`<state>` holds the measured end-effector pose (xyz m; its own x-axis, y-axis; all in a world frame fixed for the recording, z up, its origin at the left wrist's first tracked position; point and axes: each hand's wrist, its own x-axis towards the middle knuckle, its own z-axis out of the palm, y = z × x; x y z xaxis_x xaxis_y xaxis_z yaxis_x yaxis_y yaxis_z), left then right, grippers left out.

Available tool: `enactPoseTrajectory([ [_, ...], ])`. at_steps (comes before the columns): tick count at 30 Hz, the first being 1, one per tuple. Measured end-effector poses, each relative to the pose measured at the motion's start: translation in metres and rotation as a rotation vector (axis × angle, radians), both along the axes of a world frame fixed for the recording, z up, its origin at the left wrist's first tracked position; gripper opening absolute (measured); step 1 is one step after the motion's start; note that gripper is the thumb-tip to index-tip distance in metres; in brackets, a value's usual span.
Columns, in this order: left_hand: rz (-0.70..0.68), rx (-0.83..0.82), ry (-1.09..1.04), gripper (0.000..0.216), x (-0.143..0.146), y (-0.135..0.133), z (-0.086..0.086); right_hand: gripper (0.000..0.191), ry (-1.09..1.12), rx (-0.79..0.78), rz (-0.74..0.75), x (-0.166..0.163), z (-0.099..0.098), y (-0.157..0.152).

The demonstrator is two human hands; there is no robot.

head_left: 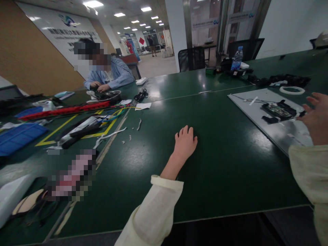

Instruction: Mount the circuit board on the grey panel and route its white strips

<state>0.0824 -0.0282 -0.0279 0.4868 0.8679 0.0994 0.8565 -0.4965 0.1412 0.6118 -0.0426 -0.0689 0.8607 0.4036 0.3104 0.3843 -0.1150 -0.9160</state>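
My left hand (185, 141) lies palm down on the green tabletop (164, 150), its fingers a little apart and nothing visible in it. At the right edge of the view, my right hand (316, 116) is raised with its fingers spread, partly cut off by the frame. It is nearest to a black device with an exposed circuit board (279, 110), which rests on a pale flat board (256, 102). Whether a finger touches the device I cannot tell. Just beyond it lies a white ring, perhaps a roll of tape (292, 90).
Across the table a person in a blue shirt (120, 71) handles something dark. On the left lie a red strip (69, 110), a blue tray (20, 136), cables and white scraps (139, 124). A water bottle (237, 58) and black bundles (289, 80) stand at the back right.
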Motion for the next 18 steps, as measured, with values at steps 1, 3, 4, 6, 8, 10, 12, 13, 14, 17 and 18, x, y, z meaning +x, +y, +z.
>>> enactPoseTrajectory([
  [1, 0.001, 0.002, -0.002, 0.045, 0.0, 0.0, 0.0, 0.057, 0.176, -0.04, 0.018, 0.001, 0.002, -0.001],
  [3, -0.001, 0.0, -0.003, 0.046, 0.001, -0.001, 0.0, 0.063, 0.433, -0.113, 0.066, -0.002, 0.007, -0.003],
  [4, -0.003, 0.0, -0.001, 0.046, 0.001, -0.001, 0.0, 0.065, 0.471, -0.128, 0.087, -0.005, 0.009, -0.004],
  [6, -0.006, 0.002, 0.003, 0.046, 0.001, -0.001, -0.001, 0.067, 0.488, -0.148, 0.137, -0.011, 0.011, -0.005],
  [8, -0.009, 0.006, 0.004, 0.046, 0.001, 0.0, -0.002, 0.069, 0.506, -0.155, 0.153, -0.016, 0.011, -0.005],
  [10, -0.005, 0.015, 0.002, 0.046, 0.001, 0.0, -0.002, 0.07, 0.543, -0.133, 0.15, -0.019, 0.011, -0.004],
  [12, -0.001, 0.016, 0.001, 0.047, 0.001, 0.0, -0.002, 0.072, 0.591, -0.091, 0.129, -0.023, 0.014, -0.004],
  [13, -0.002, 0.012, 0.0, 0.048, 0.001, 0.0, -0.002, 0.072, 0.614, -0.074, 0.117, -0.026, 0.015, -0.003],
  [14, -0.003, 0.006, 0.001, 0.048, 0.001, -0.001, -0.002, 0.072, 0.633, -0.066, 0.092, -0.029, 0.017, -0.004],
  [17, -0.003, -0.004, 0.004, 0.049, 0.002, 0.0, -0.002, 0.061, 0.705, -0.045, -0.016, -0.04, 0.024, -0.006],
  [18, 0.0, -0.002, 0.007, 0.049, 0.002, 0.0, -0.002, 0.054, 0.748, -0.007, -0.047, -0.044, 0.026, -0.007],
])
